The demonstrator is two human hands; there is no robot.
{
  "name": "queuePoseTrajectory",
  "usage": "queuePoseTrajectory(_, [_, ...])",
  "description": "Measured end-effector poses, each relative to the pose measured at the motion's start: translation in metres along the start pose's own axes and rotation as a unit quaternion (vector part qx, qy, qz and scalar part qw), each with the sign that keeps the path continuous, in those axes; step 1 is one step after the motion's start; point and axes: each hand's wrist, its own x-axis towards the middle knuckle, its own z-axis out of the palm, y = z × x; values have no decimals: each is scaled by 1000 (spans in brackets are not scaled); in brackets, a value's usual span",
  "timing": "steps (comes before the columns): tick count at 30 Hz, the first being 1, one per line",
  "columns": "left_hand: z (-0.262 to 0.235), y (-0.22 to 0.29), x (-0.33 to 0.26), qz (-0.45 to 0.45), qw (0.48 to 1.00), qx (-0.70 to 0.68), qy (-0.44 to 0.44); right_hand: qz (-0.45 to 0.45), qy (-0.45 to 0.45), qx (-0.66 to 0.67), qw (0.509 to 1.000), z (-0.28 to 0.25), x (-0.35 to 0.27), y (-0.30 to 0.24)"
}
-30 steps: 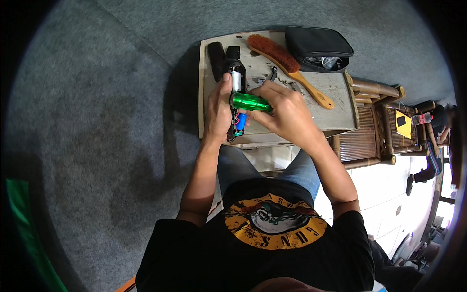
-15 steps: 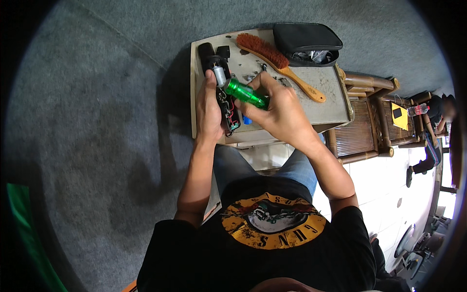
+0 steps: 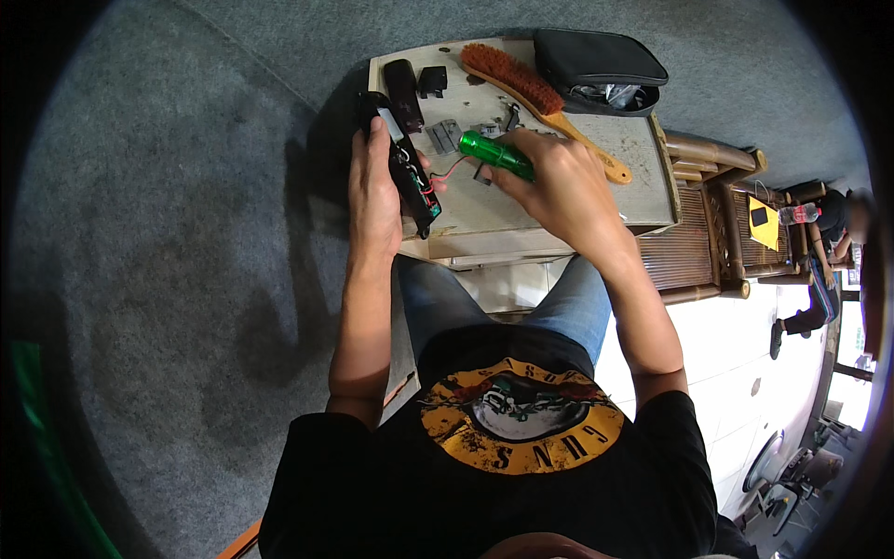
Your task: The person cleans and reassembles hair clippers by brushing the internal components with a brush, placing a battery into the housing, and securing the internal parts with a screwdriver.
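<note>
An opened black handheld electric device (image 3: 411, 182), probably a hair clipper, is gripped in the left hand (image 3: 374, 203) over the left side of a small table (image 3: 643, 191). A thin red wire (image 3: 451, 171) stretches from it toward the right hand (image 3: 564, 194), which clasps a green-handled tool (image 3: 494, 154). The step seems to be handling its wiring, calling for gentle slack; beyond lie a brush (image 3: 514, 78) and a black zip case (image 3: 601, 63).

The opened device casing (image 3: 404, 166) is black, with a red wire (image 3: 453, 171) and a green circuit board (image 3: 433, 211). The tool handle (image 3: 499, 155) is translucent green. The brush (image 3: 514, 80) pairs rust-orange bristles with honey-brown wood; the zip case (image 3: 596, 63) is plain black. Dark specks dot the pale grey-beige tabletop (image 3: 643, 160). A yellow ring with black lettering patterns the black T-shirt (image 3: 372, 475); the jeans (image 3: 445, 296) are faded blue.
</note>
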Motion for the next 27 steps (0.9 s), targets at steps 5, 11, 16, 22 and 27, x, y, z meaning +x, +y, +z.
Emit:
queuePoseTrajectory(5, [2,-7,4,-8,1000,-12,-21,19,-5,-29,999,7,8,1])
queuePoseTrajectory(11, [4,-13,7,-24,996,-89,-17,27,0,3,1000,7,11,0])
queuePoseTrajectory(16, [1,-23,10,-35,982,-182,-24,37,3,90,995,3,13,-10])
queuePoseTrajectory(22, [-4,-23,7,-43,975,-206,-67,52,6,187,981,9,3,-22])
queuePoseTrajectory(27, [-2,-28,10,-16,983,-182,-28,25,-8,148,989,25,5,-18])
